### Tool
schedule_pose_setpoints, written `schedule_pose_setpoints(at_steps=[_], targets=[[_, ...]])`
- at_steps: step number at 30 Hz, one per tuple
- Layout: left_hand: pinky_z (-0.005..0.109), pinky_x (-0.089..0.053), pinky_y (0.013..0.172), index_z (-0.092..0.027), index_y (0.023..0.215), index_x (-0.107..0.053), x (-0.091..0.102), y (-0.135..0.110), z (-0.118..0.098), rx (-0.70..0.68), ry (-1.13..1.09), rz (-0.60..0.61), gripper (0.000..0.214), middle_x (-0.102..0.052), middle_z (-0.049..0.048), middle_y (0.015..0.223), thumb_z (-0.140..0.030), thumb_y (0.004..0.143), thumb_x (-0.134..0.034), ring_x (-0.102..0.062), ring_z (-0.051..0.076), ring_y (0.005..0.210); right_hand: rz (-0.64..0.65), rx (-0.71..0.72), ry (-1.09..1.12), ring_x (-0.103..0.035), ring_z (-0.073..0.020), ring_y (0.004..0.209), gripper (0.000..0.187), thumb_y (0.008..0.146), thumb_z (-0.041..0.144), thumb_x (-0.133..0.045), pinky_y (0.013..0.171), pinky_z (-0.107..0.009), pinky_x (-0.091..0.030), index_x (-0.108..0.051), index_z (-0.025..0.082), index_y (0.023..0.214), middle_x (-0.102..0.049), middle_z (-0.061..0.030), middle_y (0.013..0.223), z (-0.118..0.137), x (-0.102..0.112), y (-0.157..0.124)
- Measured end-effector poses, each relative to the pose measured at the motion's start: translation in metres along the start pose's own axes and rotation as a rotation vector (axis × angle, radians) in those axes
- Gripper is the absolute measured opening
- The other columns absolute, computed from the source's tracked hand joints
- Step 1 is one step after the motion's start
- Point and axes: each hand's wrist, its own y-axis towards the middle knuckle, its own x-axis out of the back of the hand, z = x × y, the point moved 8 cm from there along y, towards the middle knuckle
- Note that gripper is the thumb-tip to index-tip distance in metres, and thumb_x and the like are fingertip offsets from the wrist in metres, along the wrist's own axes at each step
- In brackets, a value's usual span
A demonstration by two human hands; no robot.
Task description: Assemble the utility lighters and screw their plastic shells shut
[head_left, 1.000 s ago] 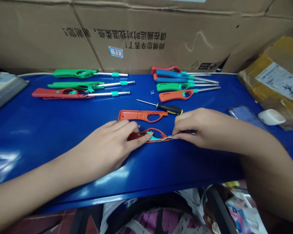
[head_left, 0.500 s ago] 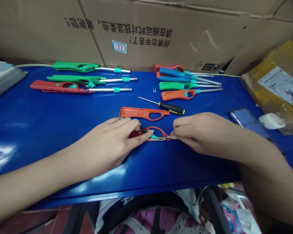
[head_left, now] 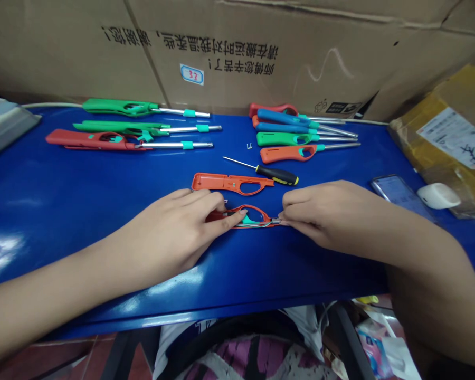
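Low over the blue table, my left hand point(head_left: 186, 224) is wrapped round the handle end of an opened orange long-nose lighter point(head_left: 257, 210), its thumb laid by the teal trigger point(head_left: 246, 217). A thin wire runs along the lower edge of that body. My right hand point(head_left: 311, 214) pinches the short metal tube end point(head_left: 276, 221) at the lighter's right tip; the rest of the tube is hidden by the fingers. Just beyond lies the loose orange half-shell point(head_left: 233, 183), inner side up. Past it rests a black-and-yellow screwdriver point(head_left: 277, 174).
Back left lie green lighters point(head_left: 116, 107) and a red lighter point(head_left: 91, 140); at back right, several assembled lighters point(head_left: 287, 153). Small metal pieces point(head_left: 249, 146) sit between the groups. A cardboard box point(head_left: 229, 31) walls the rear. A phone point(head_left: 399, 195), white case point(head_left: 438, 196) and taped parcel point(head_left: 451, 126) stand right.
The camera view has shifted slightly. Both hands keep their hold on the orange lighter; the right fingers seem a touch farther right along its tip.
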Motion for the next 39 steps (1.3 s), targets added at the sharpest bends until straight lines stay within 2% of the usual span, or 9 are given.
schedule_pose_setpoints(at_steps=[6,13,23,25,27,29,32,35,39], targets=[[0.037,-0.050,0.069,-0.021,0.144,-0.057,-0.001,-0.001,-0.001,0.000,0.000,0.004,0.045,-0.064,0.0110,0.105,-0.020,0.100,-0.048,-0.062,0.025,0.086,-0.006,-0.016,0.038,-0.056,-0.0149,0.070,0.020,0.097,0.021,-0.055,0.060,-0.028,-0.030,-0.060,0.020,0.077,-0.064,0.0006,0.080,-0.005,0.001,0.001],[0.037,-0.051,0.071,-0.021,0.146,-0.054,-0.004,-0.002,0.000,0.011,0.016,0.015,0.048,-0.064,0.0106,0.107,-0.019,0.098,-0.052,-0.062,0.025,0.087,0.020,-0.068,0.029,-0.055,-0.0152,0.067,0.023,0.096,0.021,-0.055,0.057,-0.029,-0.025,-0.058,0.020,0.074,-0.063,0.0005,0.077,-0.008,-0.001,0.004],[0.037,-0.050,0.071,-0.022,0.143,-0.057,-0.001,0.001,-0.003,0.025,0.023,0.009,0.045,-0.066,0.0105,0.108,-0.020,0.098,-0.054,-0.062,0.025,0.086,-0.001,-0.102,0.025,-0.053,-0.0147,0.066,0.022,0.095,0.024,-0.059,0.056,-0.029,-0.024,-0.060,0.020,0.073,-0.063,0.0008,0.077,-0.011,-0.002,0.005],[0.037,-0.049,0.071,-0.023,0.144,-0.056,-0.001,0.000,-0.002,0.034,0.022,0.012,0.046,-0.066,0.0098,0.109,-0.020,0.098,-0.055,-0.062,0.025,0.086,-0.023,-0.099,0.058,-0.055,-0.0147,0.069,0.017,0.094,0.024,-0.060,0.057,-0.029,-0.027,-0.063,0.021,0.078,-0.066,0.0004,0.084,-0.011,-0.001,0.004],[0.037,-0.049,0.070,-0.024,0.144,-0.056,-0.001,-0.001,-0.001,0.045,0.023,0.002,0.044,-0.067,0.0091,0.110,-0.021,0.099,-0.054,-0.063,0.025,0.086,-0.066,-0.086,0.134,-0.058,-0.0147,0.076,0.005,0.092,0.024,-0.063,0.060,-0.028,-0.032,-0.067,0.021,0.091,-0.067,-0.0013,0.098,-0.009,0.003,0.005],[0.038,-0.050,0.071,-0.023,0.142,-0.057,0.002,-0.001,0.000,0.063,0.016,-0.031,0.041,-0.069,0.0086,0.111,-0.023,0.101,-0.052,-0.064,0.024,0.085,-0.110,-0.070,0.239,-0.058,-0.0142,0.079,0.014,0.090,0.022,-0.065,0.063,-0.027,-0.036,-0.066,0.021,0.103,-0.065,-0.0033,0.108,-0.005,0.005,0.007],[0.040,-0.051,0.075,-0.019,0.138,-0.060,0.007,-0.002,0.001,0.094,-0.006,-0.095,0.037,-0.071,0.0086,0.114,-0.026,0.104,-0.048,-0.066,0.025,0.088,-0.117,-0.043,0.372,-0.056,-0.0124,0.076,0.009,0.090,0.016,-0.063,0.065,-0.026,-0.039,-0.066,0.018,0.098,-0.064,-0.0020,0.097,0.003,0.001,0.014],[0.040,-0.052,0.079,-0.017,0.134,-0.063,0.009,-0.002,0.001,0.100,-0.025,-0.114,0.034,-0.073,0.0087,0.116,-0.026,0.104,-0.048,-0.068,0.025,0.093,-0.127,-0.056,0.407,-0.054,-0.0114,0.071,0.005,0.090,0.014,-0.062,0.064,-0.026,-0.039,-0.065,0.017,0.089,-0.063,-0.0007,0.086,0.005,-0.004,0.019],[0.040,-0.052,0.081,-0.016,0.132,-0.064,0.009,-0.002,-0.001,0.094,-0.027,-0.116,0.033,-0.073,0.0085,0.118,-0.025,0.104,-0.049,-0.069,0.026,0.098,-0.160,-0.102,0.414,-0.054,-0.0101,0.067,0.002,0.088,0.015,-0.067,0.061,-0.025,-0.041,-0.067,0.016,0.089,-0.062,-0.0005,0.086,0.000,-0.007,0.019]])
